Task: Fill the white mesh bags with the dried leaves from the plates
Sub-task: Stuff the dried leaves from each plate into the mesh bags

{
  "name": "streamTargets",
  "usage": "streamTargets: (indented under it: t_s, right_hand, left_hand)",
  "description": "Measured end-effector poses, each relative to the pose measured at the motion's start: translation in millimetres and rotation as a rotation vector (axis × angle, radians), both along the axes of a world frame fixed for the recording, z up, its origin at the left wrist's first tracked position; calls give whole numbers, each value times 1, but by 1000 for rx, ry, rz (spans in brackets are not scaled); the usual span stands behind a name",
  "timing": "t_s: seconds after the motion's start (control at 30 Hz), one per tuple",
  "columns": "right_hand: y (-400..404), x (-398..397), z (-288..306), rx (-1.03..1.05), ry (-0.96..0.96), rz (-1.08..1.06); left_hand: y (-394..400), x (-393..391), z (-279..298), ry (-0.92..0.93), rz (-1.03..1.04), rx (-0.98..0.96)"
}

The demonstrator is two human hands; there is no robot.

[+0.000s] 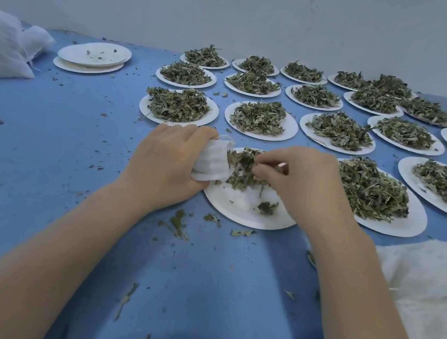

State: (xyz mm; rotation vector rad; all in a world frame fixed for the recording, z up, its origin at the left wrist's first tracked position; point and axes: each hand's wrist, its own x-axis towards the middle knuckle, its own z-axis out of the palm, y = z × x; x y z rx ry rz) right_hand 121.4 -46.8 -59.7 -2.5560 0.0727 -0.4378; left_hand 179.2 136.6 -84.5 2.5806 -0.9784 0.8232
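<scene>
Gripping a small white mesh bag [212, 162] in my left hand [166, 161], I have its fingers curled round the gathered fabric, the bag's mouth turned right toward the heap of dried green leaves [245, 169] on the round white paper plate [242, 209] nearest me. My right hand [306, 184] rests over that same heap with fingertips [259, 171] bent in and pinching a clump of leaves just beside the bag's opening. The plate lies on the blue table covering [61, 146], which is scattered with leaf crumbs. Beyond it, rows of similar plates piled with leaves [261, 117] run toward the white wall [237, 22]. At far left a stack of bare white plates [93, 57] sits near a pile of filled white mesh sacks [1, 43]. A white cloth [430, 284] lies at my right.
</scene>
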Motion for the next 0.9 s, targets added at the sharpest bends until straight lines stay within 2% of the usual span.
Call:
streamTargets:
  t_s: [0.13, 0.23, 0.4, 0.63, 0.83, 0.9]
  right_hand:
    - [5, -4, 5, 291, -160, 44]
    - [13, -5, 7, 397, -155, 90]
    - [16, -6, 7, 409, -52, 163]
    - [1, -10, 13, 419, -118, 59]
    - [26, -3, 6, 326, -89, 93]
    - [29, -1, 5, 362, -70, 119]
  left_hand:
    - [-1, 0, 0, 3, -6, -12]
    - [-1, -1, -1, -8, -13, -43]
    - [-4, -5, 1, -12, -3, -99]
    - [0, 1, 1, 32, 53, -87]
    - [-7, -6, 2, -34, -23, -79]
    - [-9, -7, 1, -39, -52, -80]
